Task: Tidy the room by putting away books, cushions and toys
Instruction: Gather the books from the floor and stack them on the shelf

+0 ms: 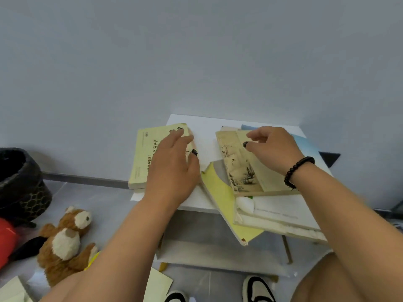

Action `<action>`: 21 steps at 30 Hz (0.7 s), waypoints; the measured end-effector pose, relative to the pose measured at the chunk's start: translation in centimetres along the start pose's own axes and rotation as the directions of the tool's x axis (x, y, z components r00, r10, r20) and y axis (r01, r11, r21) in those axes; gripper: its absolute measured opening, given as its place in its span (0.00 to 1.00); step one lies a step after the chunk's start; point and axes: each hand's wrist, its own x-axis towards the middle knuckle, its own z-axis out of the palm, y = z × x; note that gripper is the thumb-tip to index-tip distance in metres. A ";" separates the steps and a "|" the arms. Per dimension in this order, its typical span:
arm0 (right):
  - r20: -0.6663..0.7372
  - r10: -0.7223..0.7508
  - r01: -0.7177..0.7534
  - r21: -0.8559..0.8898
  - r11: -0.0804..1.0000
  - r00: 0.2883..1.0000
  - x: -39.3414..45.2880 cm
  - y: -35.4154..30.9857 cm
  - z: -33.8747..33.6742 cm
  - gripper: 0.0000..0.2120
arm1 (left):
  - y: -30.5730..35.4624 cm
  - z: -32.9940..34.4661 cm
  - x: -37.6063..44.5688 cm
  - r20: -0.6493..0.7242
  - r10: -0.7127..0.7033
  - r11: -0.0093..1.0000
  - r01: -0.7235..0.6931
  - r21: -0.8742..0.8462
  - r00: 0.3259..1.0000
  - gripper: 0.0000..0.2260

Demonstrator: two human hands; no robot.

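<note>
Pale green book point(144, 158) lies at the left of the small white table point(205, 136), left hand point(172, 168) flat on it, fingers spread, gripping nothing. Right hand point(272, 149) pinches the illustrated book point(239, 171) atop a skewed stack point(272, 214) overhanging the edge; lifting may tip it. Cover bears Chinese characters, apparently unreadable here.

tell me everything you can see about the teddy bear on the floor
The teddy bear is a brown plush toy with a fuzzy white muzzle, a white belly patch and a dark eye. It lies on its back on the grey floor, left of the small white table, head toward the wall. The person's left forearm crosses in front of its lower side. A black bin stands behind it and something red lies to its left. Neither hand touches it.
</note>
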 end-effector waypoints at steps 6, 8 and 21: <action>0.121 0.221 -0.183 -0.267 0.946 0.968 -1.8 4.8 -1.3 0.31 | 4.1 4.1 -1.7 0.332 0.104 0.994 -0.092 -0.050 0.937 0.22; 0.122 0.181 -0.158 -0.178 0.971 0.976 -2.2 5.1 -1.5 0.30 | 4.6 5.5 -1.9 0.409 0.104 0.995 -0.098 -0.034 0.907 0.21; 0.158 0.437 -0.378 0.792 0.479 0.885 -3.0 7.9 -4.1 0.24 | 9.7 6.4 -2.0 0.444 -0.153 0.880 0.326 -0.346 0.883 0.09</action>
